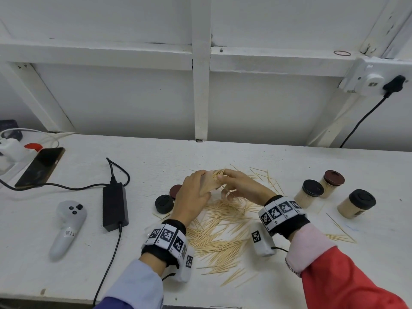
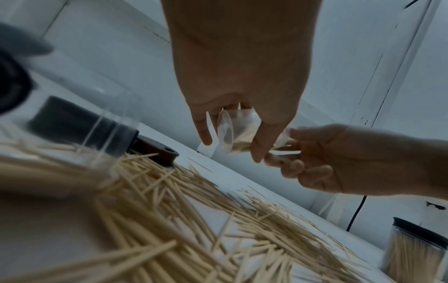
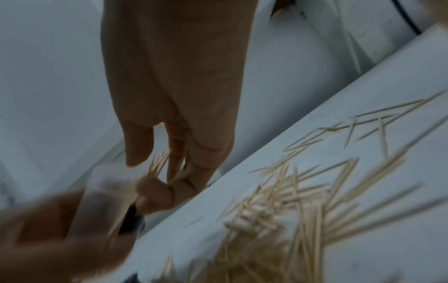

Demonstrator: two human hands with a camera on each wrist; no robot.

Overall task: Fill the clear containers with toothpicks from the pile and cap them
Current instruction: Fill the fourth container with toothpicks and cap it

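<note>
We see a clear container (image 2: 238, 132), a smooth transparent plastic cylinder, held tipped on its side above the far edge of the toothpick pile (image 1: 223, 230). Our left hand (image 1: 194, 195) wraps it, fingers (image 2: 260, 145) curled around its wall, the round base facing the left wrist camera. A few pale wooden toothpicks lie inside; in the head view the container is mostly hidden by both hands. At 3 o'clock of its mouth, our right hand (image 1: 240, 186) pinches a small bundle of toothpicks (image 3: 157, 164), their pointed tips fanning out between thumb and fingers (image 3: 138, 145); the right wrist view is blurred, so we cannot tell how far the bundle enters.

The thin, sharp sticks spread loosely over the white matte surface (image 1: 289, 275). At 9 o'clock of the hands sit a black cap (image 1: 164, 204) and a dark red cap (image 1: 175, 191), both round. At 3 o'clock stand three filled containers (image 1: 311, 196), capped. Farther at 9 o'clock lie a black power brick (image 1: 114, 206), a white controller (image 1: 66, 228) and a phone (image 1: 40, 167).
</note>
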